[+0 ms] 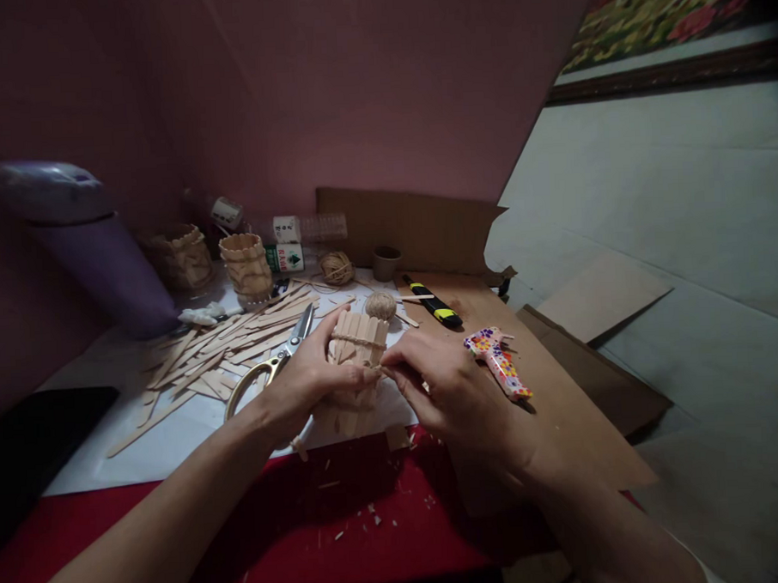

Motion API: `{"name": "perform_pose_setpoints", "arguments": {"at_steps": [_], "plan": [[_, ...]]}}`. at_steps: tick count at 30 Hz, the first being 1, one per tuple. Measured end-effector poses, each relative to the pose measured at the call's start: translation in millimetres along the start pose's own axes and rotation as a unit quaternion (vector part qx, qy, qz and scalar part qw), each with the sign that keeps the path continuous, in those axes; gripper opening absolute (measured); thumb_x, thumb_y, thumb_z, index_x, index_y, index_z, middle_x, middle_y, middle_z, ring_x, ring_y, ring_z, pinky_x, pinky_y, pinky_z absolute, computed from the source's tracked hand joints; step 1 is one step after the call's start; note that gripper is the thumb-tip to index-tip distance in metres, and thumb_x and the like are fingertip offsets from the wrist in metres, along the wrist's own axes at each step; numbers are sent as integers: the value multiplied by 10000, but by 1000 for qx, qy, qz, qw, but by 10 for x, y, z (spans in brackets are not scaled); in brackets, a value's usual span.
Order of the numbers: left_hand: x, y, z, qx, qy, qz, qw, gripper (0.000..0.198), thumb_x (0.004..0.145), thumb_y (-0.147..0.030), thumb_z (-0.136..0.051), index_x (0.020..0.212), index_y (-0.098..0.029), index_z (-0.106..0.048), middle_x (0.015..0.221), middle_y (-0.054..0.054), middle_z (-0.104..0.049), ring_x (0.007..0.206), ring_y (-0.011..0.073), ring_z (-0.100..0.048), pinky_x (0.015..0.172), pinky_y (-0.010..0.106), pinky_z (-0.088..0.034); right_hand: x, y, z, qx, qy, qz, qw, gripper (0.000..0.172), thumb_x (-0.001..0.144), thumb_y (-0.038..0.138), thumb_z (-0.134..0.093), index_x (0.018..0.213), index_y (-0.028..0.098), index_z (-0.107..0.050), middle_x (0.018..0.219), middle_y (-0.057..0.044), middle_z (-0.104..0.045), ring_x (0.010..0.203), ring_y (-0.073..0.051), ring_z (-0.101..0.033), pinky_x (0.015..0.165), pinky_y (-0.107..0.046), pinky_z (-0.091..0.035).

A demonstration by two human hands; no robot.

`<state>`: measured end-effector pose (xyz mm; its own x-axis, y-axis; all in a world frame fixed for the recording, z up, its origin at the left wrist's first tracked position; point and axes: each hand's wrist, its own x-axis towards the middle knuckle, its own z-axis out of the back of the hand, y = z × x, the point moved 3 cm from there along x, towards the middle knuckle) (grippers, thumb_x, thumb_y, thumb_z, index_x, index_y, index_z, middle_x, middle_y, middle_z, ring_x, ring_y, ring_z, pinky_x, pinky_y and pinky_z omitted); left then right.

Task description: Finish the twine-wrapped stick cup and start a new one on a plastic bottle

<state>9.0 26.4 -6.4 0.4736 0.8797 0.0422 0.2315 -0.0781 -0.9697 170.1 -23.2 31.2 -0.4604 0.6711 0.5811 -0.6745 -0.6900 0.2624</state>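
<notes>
Before pink walls, fingers grip a slatted cup.

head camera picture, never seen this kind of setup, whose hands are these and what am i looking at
No machine is at work here: these are a person's own bare hands, seen by a camera worn on that person's head, looking forward and down. It is the only view.

The left hand holds a cup made of wooden sticks; the fingertips of the right hand meet at its side, pinching something too small to make out.

Around them lie loose wooden sticks, scissors and a ball of twine. To the right are a black and yellow cutter and what looks like a flower-patterned glue gun. Two similar cups stand farther back.
</notes>
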Motion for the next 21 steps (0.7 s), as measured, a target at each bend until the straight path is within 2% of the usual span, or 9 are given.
{"name": "perform_pose_setpoints", "arguments": {"at_steps": [8, 13, 18, 21], "plan": [[12, 30, 17, -11, 5, -1, 1000, 801, 646, -183, -816, 1363, -256, -467, 1004, 37, -635, 864, 190, -607, 695, 269, -535, -26, -2, -37, -59, -37, 36, 997, 139, 925, 86, -520, 853, 145, -625, 810, -65, -636, 758, -183, -588, 681, -304, -453], [20, 31, 11, -15, 1, 1, 1000, 668, 666, -172, -785, 1277, -235, -524, 970, 34, -641, 830, 182, -605, 675, 265, -535, -32, 15, -85, -73, -47, 54, 995, 162, 939, 102, -501, 844, 127, -629, 794, -81, -637, 750, -198, -604, 674, -318, -489], [14, 7, -3, -13, -12, 9, 1000, 738, 669, -134, -755, 1343, -249, -480, 966, 23, -635, 789, 154, -600, 656, 238, -524, -44, 40, -129, -74, -71, 63, 993, 165, 944, 112, -490, 862, 118, -633, 804, -98, -652, 765, -212, -626, 682, -330, -526], [11, 4, -6, -15, -10, 14, 1000, 711, 680, -129, -738, 1334, -247, -487, 978, 26, -641, 790, 151, -605, 668, 240, -528, -54, 50, -153, -75, -88, 69, 991, 161, 946, 117, -492, 868, 119, -632, 799, -99, -654, 756, -212, -625, 670, -329, -531]]}}
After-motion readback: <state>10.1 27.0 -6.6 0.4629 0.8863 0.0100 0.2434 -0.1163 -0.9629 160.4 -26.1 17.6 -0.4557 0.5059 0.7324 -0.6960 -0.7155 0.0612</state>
